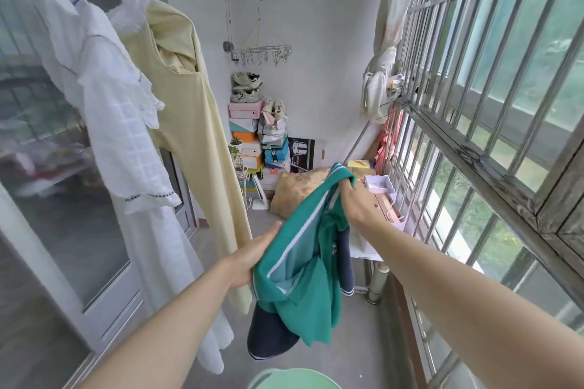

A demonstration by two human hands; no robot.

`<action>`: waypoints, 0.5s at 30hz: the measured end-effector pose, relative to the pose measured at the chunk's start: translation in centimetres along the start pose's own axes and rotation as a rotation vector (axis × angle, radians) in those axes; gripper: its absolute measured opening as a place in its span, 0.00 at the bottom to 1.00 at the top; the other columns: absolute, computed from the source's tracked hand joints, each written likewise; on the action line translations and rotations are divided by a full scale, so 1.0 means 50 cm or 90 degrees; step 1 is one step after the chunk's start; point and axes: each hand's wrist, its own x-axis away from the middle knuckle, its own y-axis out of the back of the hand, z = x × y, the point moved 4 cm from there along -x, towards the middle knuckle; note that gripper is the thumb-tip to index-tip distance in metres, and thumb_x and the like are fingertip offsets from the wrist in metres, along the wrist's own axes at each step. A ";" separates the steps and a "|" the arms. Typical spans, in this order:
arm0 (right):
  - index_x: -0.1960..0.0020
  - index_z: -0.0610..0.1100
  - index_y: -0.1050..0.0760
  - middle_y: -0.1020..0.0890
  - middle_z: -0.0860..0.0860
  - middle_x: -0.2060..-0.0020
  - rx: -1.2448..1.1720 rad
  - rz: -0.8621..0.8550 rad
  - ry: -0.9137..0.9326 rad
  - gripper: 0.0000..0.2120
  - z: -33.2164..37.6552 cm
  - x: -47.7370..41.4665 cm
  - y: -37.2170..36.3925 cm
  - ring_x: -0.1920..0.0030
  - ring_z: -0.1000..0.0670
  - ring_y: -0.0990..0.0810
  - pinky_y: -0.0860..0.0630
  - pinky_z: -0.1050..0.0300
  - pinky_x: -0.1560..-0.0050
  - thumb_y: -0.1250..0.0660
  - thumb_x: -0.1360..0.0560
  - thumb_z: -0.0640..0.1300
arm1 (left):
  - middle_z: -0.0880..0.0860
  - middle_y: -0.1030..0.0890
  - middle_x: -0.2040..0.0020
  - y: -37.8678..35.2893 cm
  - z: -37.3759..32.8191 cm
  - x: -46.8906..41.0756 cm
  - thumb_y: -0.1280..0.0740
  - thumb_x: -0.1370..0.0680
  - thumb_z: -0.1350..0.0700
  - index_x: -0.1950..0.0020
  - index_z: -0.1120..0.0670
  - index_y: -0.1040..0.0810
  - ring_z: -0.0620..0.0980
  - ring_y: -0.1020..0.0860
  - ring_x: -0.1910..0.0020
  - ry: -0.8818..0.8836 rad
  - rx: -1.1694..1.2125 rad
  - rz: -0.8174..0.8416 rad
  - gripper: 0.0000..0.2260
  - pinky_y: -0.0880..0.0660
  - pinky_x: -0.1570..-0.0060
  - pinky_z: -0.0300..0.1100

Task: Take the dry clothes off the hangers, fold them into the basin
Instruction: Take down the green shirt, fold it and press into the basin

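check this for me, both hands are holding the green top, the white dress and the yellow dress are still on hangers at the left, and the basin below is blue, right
One thing is off: the basin is pale green, not blue, as the head view shows at the bottom edge. The rest stands: the left hand and right hand both hold the green top, and the white dress and yellow dress hang at the left.

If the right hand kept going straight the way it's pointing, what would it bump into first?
Probably the yellowish patterned bundle on the floor just beyond the right hand, which grips the green garment. Depth is hard to judge; it could pass above it toward the stacked boxes.
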 end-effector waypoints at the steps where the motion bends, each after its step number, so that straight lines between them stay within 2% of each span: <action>1: 0.59 0.46 0.33 0.30 0.50 0.66 -0.002 -0.006 0.000 0.16 0.002 -0.002 -0.002 0.64 0.51 0.31 0.35 0.56 0.63 0.54 0.18 0.48 | 0.55 0.19 0.41 -0.001 -0.001 -0.002 0.37 0.30 0.31 0.36 0.50 0.25 0.54 0.20 0.42 -0.022 -0.032 0.007 0.30 0.24 0.42 0.49; 2: 0.61 0.47 0.34 0.30 0.50 0.66 -0.008 -0.012 -0.004 0.17 0.005 -0.003 -0.003 0.63 0.50 0.30 0.34 0.55 0.60 0.54 0.18 0.49 | 0.54 0.20 0.40 0.000 -0.003 -0.001 0.32 0.35 0.30 0.36 0.48 0.27 0.55 0.20 0.42 -0.043 -0.058 0.003 0.34 0.24 0.41 0.52; 4: 0.64 0.47 0.36 0.30 0.49 0.67 -0.020 -0.024 -0.007 0.17 0.007 -0.009 -0.003 0.61 0.47 0.30 0.34 0.53 0.58 0.54 0.18 0.48 | 0.54 0.23 0.41 0.003 -0.006 -0.002 0.23 0.38 0.38 0.37 0.44 0.30 0.56 0.20 0.45 -0.070 -0.138 -0.014 0.33 0.22 0.45 0.53; 7: 0.64 0.46 0.36 0.29 0.47 0.67 -0.041 -0.028 -0.002 0.17 0.010 -0.011 -0.001 0.60 0.46 0.29 0.32 0.51 0.57 0.54 0.19 0.47 | 0.52 0.26 0.42 -0.014 -0.008 -0.007 0.25 0.32 0.53 0.34 0.44 0.34 0.47 0.22 0.51 -0.116 -0.309 -0.037 0.30 0.25 0.53 0.39; 10: 0.64 0.46 0.36 0.28 0.47 0.66 -0.030 -0.018 -0.004 0.17 0.012 -0.009 0.001 0.59 0.45 0.29 0.31 0.50 0.55 0.53 0.19 0.47 | 0.51 0.25 0.41 -0.043 0.004 -0.013 0.25 0.30 0.59 0.35 0.50 0.34 0.41 0.25 0.49 -0.155 -0.303 -0.057 0.28 0.28 0.56 0.27; 11: 0.63 0.46 0.35 0.28 0.47 0.66 -0.028 -0.015 -0.005 0.17 0.014 -0.009 0.001 0.60 0.46 0.29 0.31 0.51 0.56 0.53 0.19 0.48 | 0.50 0.24 0.42 -0.058 0.008 -0.015 0.23 0.31 0.59 0.36 0.51 0.33 0.40 0.24 0.48 -0.157 -0.289 -0.047 0.29 0.27 0.55 0.27; 13: 0.60 0.43 0.33 0.29 0.47 0.67 -0.026 -0.008 -0.004 0.16 0.016 -0.009 0.005 0.61 0.46 0.30 0.33 0.53 0.58 0.52 0.19 0.48 | 0.49 0.22 0.45 -0.076 0.026 -0.037 0.22 0.34 0.55 0.39 0.51 0.31 0.43 0.22 0.48 -0.164 -0.319 -0.095 0.27 0.24 0.50 0.35; 15: 0.59 0.42 0.33 0.29 0.47 0.67 -0.011 0.002 0.003 0.17 0.022 -0.006 0.010 0.63 0.47 0.30 0.34 0.54 0.60 0.51 0.19 0.50 | 0.51 0.20 0.51 -0.076 0.025 -0.054 0.29 0.28 0.55 0.41 0.54 0.28 0.51 0.21 0.52 -0.169 -0.396 -0.226 0.18 0.24 0.51 0.44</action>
